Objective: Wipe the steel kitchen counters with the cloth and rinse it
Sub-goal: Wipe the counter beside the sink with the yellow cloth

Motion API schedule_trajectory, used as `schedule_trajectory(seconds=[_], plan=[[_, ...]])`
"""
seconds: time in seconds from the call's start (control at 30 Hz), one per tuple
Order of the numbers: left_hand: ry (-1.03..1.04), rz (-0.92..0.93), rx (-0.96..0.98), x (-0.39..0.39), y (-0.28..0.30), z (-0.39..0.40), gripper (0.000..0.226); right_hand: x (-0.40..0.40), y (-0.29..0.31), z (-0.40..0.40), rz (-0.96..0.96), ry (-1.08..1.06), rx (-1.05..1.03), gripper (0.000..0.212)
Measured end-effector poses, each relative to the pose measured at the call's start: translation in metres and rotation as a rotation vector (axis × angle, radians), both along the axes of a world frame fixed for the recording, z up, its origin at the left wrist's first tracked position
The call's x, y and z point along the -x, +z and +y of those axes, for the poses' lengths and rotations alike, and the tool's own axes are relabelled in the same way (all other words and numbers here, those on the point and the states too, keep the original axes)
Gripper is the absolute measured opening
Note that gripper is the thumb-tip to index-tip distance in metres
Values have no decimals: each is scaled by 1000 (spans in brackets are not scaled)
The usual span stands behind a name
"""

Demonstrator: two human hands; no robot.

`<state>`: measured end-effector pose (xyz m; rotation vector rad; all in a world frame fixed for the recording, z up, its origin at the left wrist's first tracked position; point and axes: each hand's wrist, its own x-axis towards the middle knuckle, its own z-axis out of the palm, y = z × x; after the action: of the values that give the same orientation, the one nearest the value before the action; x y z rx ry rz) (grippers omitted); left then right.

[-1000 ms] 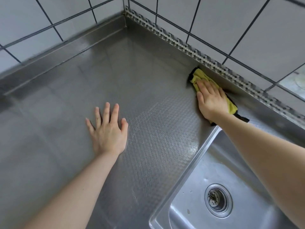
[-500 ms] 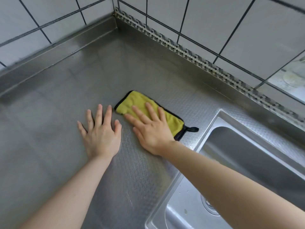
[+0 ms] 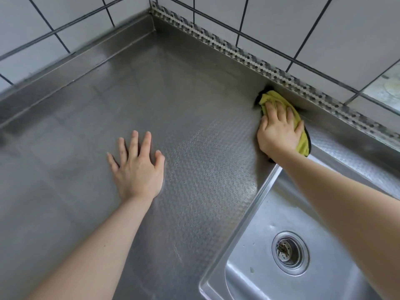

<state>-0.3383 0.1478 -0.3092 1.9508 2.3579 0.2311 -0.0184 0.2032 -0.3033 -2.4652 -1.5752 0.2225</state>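
The steel counter (image 3: 194, 131) fills the view, with an embossed pattern across its middle. A yellow cloth with black edging (image 3: 273, 98) lies bunched against the back upstand, just beyond the sink's far left corner. My right hand (image 3: 279, 131) presses flat on top of it and covers most of the cloth. My left hand (image 3: 138, 167) rests palm down on the bare counter, fingers spread, well to the left of the cloth and holding nothing.
A steel sink (image 3: 259, 234) with a round drain strainer (image 3: 290, 253) sits at the lower right. White tiled walls (image 3: 281, 22) meet in the far corner above a patterned trim strip (image 3: 216, 43). A raised steel lip (image 3: 71, 68) runs along the left wall.
My right hand has swept the cloth from the counter's middle, beside my left hand, back to the rear upstand near the sink. The cloth is now bunched. My left hand has stayed put.
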Motion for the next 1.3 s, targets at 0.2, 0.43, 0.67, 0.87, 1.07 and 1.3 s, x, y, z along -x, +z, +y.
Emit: schedule_trajectory(seconds=[0.2, 0.43, 0.67, 0.87, 1.07, 1.3], plan=[[-4, -8, 8, 0, 0, 1, 58, 25, 1, -27, 76, -206, -8, 51], [-10, -105, 7, 3, 1, 3, 58, 72, 1, -76, 81, -228, 28, 52], [-123, -207, 42, 15, 4, -2, 55, 127, 2, -136, 118, -213, -24, 54], [-327, -165, 45, 29, 7, -59, 51, 165, 10, -186, 241, -143, -27, 73], [-398, -92, 57, 41, 5, -116, 52, 197, 11, -240, 255, 22, -26, 66], [-469, -99, 64, 65, 11, -135, 51, 218, 17, -292, 124, 381, 120, 60]])
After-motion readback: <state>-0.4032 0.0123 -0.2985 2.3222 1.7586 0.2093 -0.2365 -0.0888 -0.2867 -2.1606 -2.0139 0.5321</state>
